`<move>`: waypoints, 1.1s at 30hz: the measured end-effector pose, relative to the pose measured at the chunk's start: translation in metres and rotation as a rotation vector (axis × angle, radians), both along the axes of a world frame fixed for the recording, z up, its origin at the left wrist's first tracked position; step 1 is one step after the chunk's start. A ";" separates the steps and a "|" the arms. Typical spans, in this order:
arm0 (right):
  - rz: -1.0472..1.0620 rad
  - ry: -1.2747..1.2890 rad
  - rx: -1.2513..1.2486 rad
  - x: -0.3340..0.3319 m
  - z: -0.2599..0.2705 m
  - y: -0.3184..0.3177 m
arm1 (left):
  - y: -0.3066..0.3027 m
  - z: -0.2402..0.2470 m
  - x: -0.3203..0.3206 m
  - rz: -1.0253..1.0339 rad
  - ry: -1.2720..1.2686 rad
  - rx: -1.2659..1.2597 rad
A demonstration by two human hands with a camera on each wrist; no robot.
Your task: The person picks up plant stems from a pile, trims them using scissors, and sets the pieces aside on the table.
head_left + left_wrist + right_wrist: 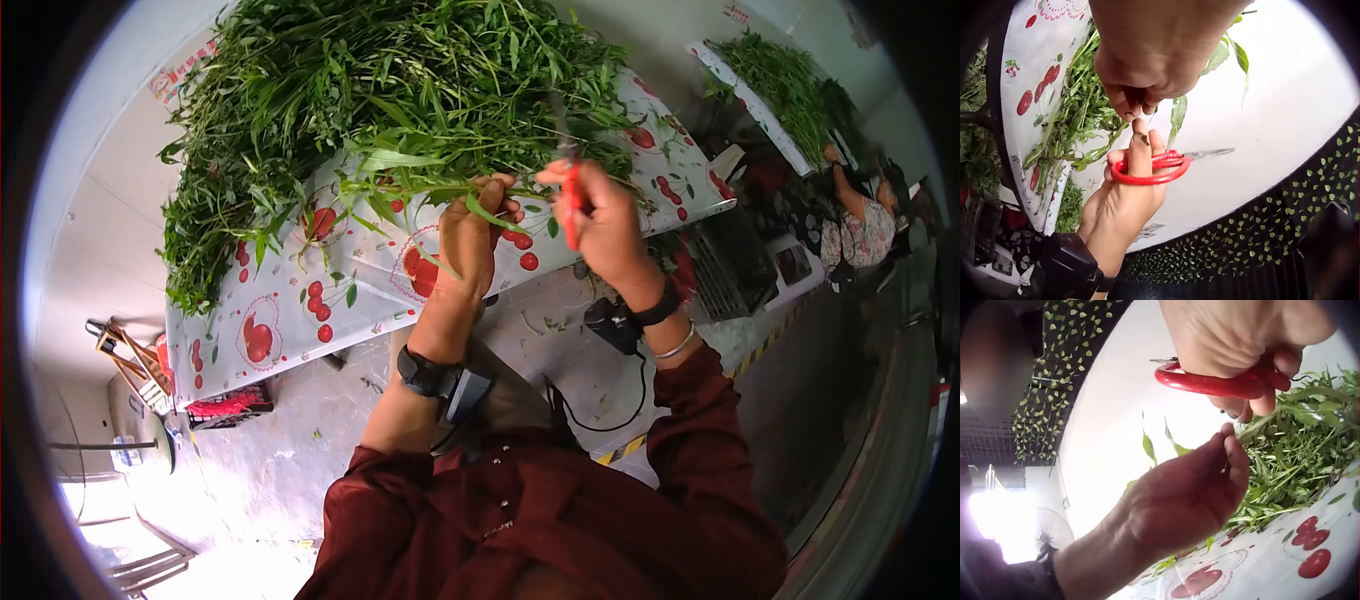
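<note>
While left hand (468,240) pinches leafy stem (428,188) at centre, lying crosswise, right hand (612,232) grips scissors (572,198) just right.

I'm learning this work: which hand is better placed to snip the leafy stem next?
Probably the right hand: it holds the red scissors, while the left hand pinches the leafy stem.

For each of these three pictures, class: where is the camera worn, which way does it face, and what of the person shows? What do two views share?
Head: on the head, looking down at leafy greens; shows forearms, hands and maroon shirt.
Left wrist: looks past the left hand towards the right hand.
Right wrist: looks past the right hand towards the left.
Shared: both wrist views show both hands and the red-handled scissors.
</note>
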State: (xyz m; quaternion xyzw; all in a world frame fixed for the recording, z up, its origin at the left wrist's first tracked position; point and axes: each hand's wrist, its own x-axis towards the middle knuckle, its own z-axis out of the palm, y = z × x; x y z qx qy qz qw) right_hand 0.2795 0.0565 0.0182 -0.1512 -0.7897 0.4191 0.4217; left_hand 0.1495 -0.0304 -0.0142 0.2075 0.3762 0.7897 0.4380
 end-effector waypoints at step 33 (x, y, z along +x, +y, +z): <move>-0.231 -0.309 0.469 0.015 0.010 0.061 | -0.019 -0.001 -0.023 0.187 0.065 0.170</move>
